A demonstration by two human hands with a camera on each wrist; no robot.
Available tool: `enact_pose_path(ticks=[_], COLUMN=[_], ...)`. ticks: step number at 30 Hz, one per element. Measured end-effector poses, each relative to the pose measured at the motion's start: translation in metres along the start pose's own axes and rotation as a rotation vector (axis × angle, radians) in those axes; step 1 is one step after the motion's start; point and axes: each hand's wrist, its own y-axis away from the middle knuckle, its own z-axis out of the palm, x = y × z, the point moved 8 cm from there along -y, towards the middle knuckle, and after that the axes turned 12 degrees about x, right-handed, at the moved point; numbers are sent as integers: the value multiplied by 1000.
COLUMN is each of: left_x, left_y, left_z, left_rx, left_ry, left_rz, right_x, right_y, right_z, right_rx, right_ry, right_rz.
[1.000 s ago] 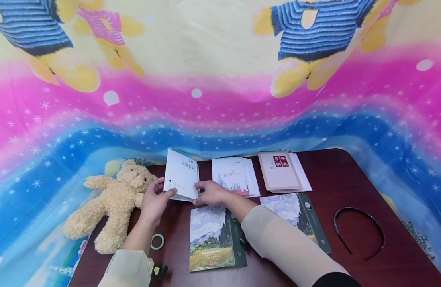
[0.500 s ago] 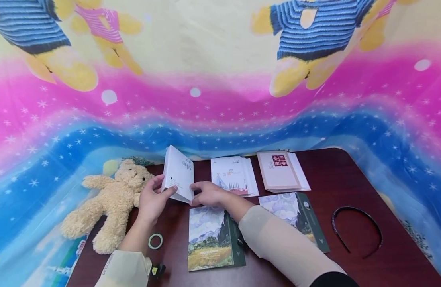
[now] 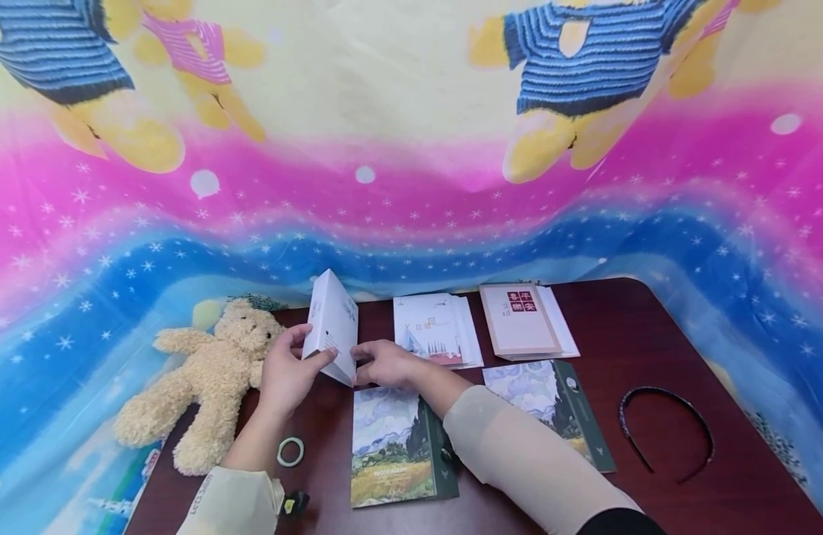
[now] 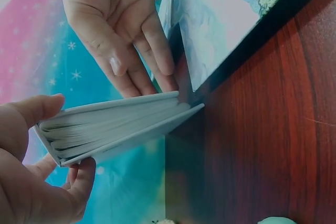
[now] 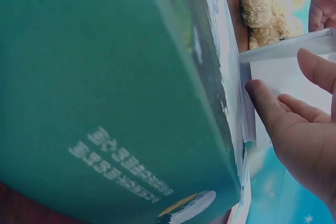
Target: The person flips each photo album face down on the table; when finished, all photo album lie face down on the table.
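A white hardcover book (image 3: 340,331) stands upright on the table's far left part, its spine turned partly toward the head view and its covers slightly apart. My left hand (image 3: 287,375) grips it by the spine, thumb on one cover and fingers on the other, as the left wrist view also shows for the book (image 4: 118,121). At its opposite edge is my right hand (image 3: 387,364); in the right wrist view this hand (image 5: 302,111) has its fingers extended, a fingertip touching the book's edge and the thumb apart.
Two more stacks of books, one with a tent picture (image 3: 427,331) and one pinkish (image 3: 521,319), lie to the right. Two landscape photo albums (image 3: 391,453) (image 3: 552,401) lie in front. A teddy bear (image 3: 210,386), green ring (image 3: 291,451) and headband (image 3: 668,431) are around.
The book has turned so that its spine shows and its front cover looks narrower. Both hands have moved slightly with it, keeping their places at its two edges.
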Motion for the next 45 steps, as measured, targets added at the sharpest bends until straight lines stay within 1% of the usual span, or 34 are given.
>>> enact_pose_path(ticks=[7, 13, 19, 24, 29, 36, 45], left_x=[9, 14, 16, 16, 17, 20, 24], left_y=[1, 2, 3, 4, 4, 5, 8], left_z=[0, 0, 1, 2, 2, 5, 9], left_rx=[14, 33, 42, 46, 46, 50, 60], left_ry=[-67, -112, -138, -157, -177, -183, -192], left_rz=[50, 72, 87, 95, 92, 118, 130], right_x=[3, 3, -5, -11, -21, -35, -41], right_y=[-1, -1, -3, -5, -5, -4, -4], right_z=[1, 0, -7, -12, -17, -23, -24], right_rx=[-14, -17, 22, 53, 79, 95, 126], right_ry=[-34, -44, -42, -92, -158, -226, -303], right_rz=[18, 14, -39, -59, -75, -85, -61])
